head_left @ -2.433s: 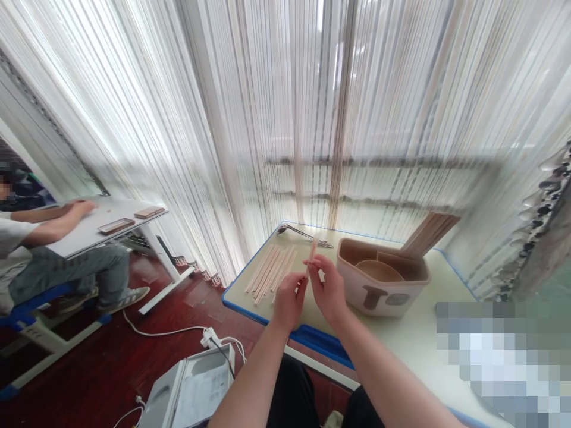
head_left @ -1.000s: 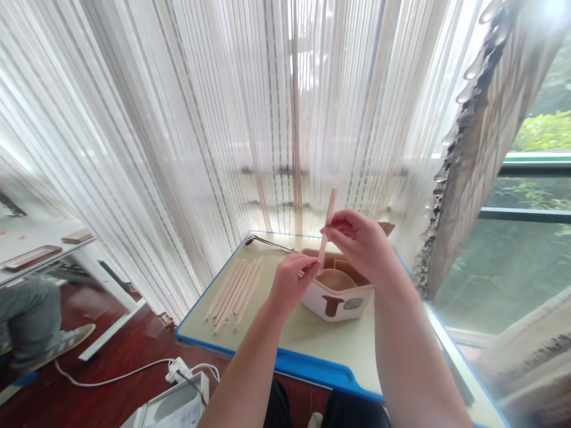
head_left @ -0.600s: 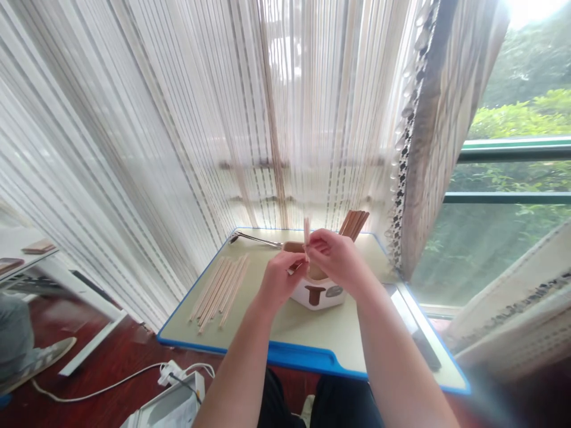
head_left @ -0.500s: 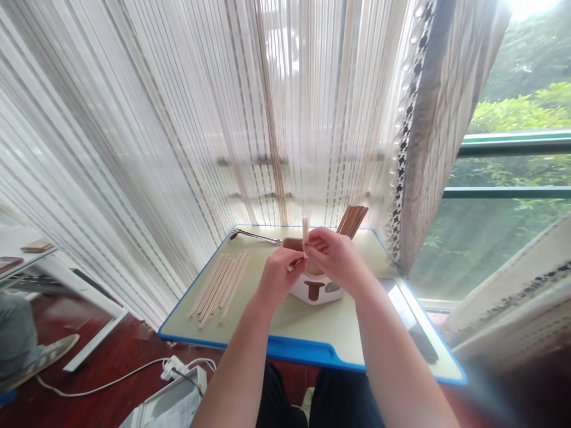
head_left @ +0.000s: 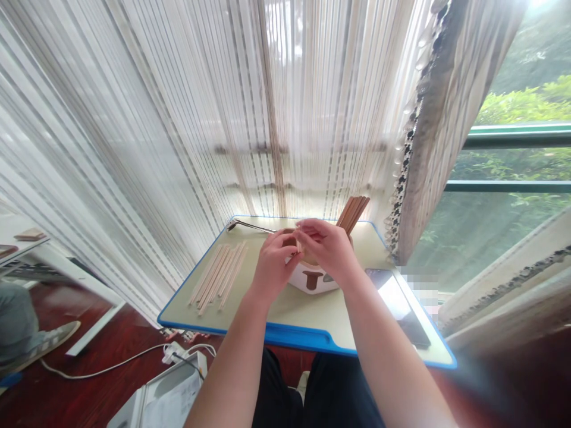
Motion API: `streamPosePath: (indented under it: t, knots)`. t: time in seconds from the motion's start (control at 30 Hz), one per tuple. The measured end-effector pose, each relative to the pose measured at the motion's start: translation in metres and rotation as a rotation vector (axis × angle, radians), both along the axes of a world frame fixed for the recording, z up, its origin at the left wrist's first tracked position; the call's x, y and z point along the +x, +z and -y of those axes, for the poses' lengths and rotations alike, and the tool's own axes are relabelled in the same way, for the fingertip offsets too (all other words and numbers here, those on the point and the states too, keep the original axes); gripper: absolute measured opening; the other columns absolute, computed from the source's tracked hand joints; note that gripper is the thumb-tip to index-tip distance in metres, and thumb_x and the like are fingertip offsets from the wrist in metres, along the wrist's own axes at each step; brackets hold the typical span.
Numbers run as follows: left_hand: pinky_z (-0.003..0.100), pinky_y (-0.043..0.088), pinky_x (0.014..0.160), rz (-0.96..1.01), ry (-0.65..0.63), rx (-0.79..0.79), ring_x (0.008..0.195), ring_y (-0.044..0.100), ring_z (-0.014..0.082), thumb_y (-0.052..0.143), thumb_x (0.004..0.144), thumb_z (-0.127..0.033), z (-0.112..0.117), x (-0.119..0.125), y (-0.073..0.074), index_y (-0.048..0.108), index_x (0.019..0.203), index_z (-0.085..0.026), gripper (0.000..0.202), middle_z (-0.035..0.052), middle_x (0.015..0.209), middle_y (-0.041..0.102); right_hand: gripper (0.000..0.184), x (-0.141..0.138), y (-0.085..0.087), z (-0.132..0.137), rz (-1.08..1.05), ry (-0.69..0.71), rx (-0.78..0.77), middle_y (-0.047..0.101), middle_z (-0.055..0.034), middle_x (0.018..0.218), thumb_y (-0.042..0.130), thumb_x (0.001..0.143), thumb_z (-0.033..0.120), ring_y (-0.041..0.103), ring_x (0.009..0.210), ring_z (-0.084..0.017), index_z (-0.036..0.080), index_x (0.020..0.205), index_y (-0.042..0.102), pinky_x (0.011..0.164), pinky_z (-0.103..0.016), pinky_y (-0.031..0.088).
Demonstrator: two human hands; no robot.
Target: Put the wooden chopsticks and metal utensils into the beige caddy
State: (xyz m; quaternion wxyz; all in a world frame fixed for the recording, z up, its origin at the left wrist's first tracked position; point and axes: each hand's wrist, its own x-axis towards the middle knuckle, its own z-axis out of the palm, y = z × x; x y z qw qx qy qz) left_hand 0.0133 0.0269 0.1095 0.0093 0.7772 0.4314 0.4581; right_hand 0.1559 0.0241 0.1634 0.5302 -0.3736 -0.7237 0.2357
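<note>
Both my hands meet above a white holder (head_left: 307, 283) with brown compartments in the middle of a small table. My right hand (head_left: 328, 245) pinches pale wooden chopsticks (head_left: 299, 242), mostly hidden by the fingers. From the left, my left hand (head_left: 277, 263) closes its fingertips around their lower part. Brown chopsticks (head_left: 354, 214) stand in a tilted bundle at the holder's right back. Several more pale chopsticks (head_left: 219, 278) lie side by side on the table, left of my left hand. Long metal utensils (head_left: 254, 226) slant leftward behind the holder.
The table (head_left: 250, 309) has a blue rim. A dark tablet-like device (head_left: 397, 306) lies along its right side. Curtains (head_left: 200, 107) hang close behind. On the floor at left are a power strip (head_left: 172, 353), a cable and a white box; another person's foot (head_left: 49, 345) shows.
The chopsticks that stood up between my hands have gone lower and now barely show. My left hand has turned, its back more to the camera. The view has shifted slightly.
</note>
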Motion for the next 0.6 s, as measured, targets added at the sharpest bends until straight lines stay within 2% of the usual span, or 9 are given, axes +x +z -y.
streamPosePath:
  t: [0.1,0.2,0.27,0.37,0.5,0.6]
  knots:
    - [0.047,0.034,0.101,0.013,0.004,-0.011,0.109,0.05,0.0224,0.058,0.076,-0.026,-0.0026,-0.0011,-0.0023,0.068,0.079,-0.025,0.011,0.0049,0.109,0.061,0.013,0.0004,0.0016,0.0015,-0.013,-0.026,0.009,0.068,-0.0011,0.079,0.057,0.077,0.028,0.064,0.075,-0.014,0.022,0.084,0.065,0.069,-0.027,0.052]
    - [0.045,0.038,0.098,0.09,-0.046,-0.045,0.109,0.05,0.0216,0.058,0.077,-0.027,-0.0026,-0.0003,-0.001,0.068,0.087,-0.026,0.014,0.0047,0.108,0.062,0.01,0.0004,0.0023,0.0012,0.043,-0.062,-0.01,0.067,-0.0006,0.073,0.057,0.075,0.027,0.063,0.069,-0.014,0.022,0.077,0.065,0.065,-0.027,0.052]
    - [0.043,0.038,0.098,0.145,-0.068,-0.058,0.111,0.049,0.0216,0.059,0.077,-0.025,-0.0018,0.0008,-0.0005,0.068,0.086,-0.025,0.013,0.0046,0.105,0.063,0.009,0.0002,0.0009,0.0001,0.058,-0.075,-0.031,0.067,-0.0005,0.071,0.058,0.075,0.027,0.063,0.067,-0.014,0.021,0.076,0.065,0.063,-0.026,0.051]
    - [0.043,0.037,0.099,0.19,-0.054,-0.082,0.114,0.047,0.0225,0.059,0.076,-0.023,0.0005,0.0027,-0.0013,0.068,0.081,-0.023,0.01,0.0052,0.107,0.062,0.01,0.0008,-0.003,-0.0021,0.038,-0.049,-0.066,0.067,-0.0008,0.072,0.058,0.075,0.028,0.063,0.069,-0.014,0.02,0.077,0.065,0.064,-0.026,0.051]
    - [0.04,0.041,0.095,0.25,-0.036,-0.093,0.111,0.05,0.0214,0.059,0.076,-0.025,0.0043,0.0057,-0.0018,0.067,0.086,-0.021,0.013,0.0068,0.111,0.059,0.013,0.003,-0.006,-0.0052,0.012,-0.005,-0.111,0.068,-0.0015,0.074,0.057,0.075,0.029,0.063,0.071,-0.014,0.02,0.08,0.065,0.065,-0.025,0.051]
    - [0.039,0.043,0.093,0.262,-0.007,-0.06,0.106,0.053,0.0205,0.059,0.076,-0.025,0.0049,0.0074,-0.0028,0.067,0.078,-0.02,0.009,0.0065,0.106,0.061,0.014,0.0028,-0.0051,-0.0082,0.027,0.068,-0.132,0.068,-0.0021,0.078,0.056,0.076,0.028,0.063,0.074,-0.014,0.019,0.082,0.065,0.066,-0.025,0.051]
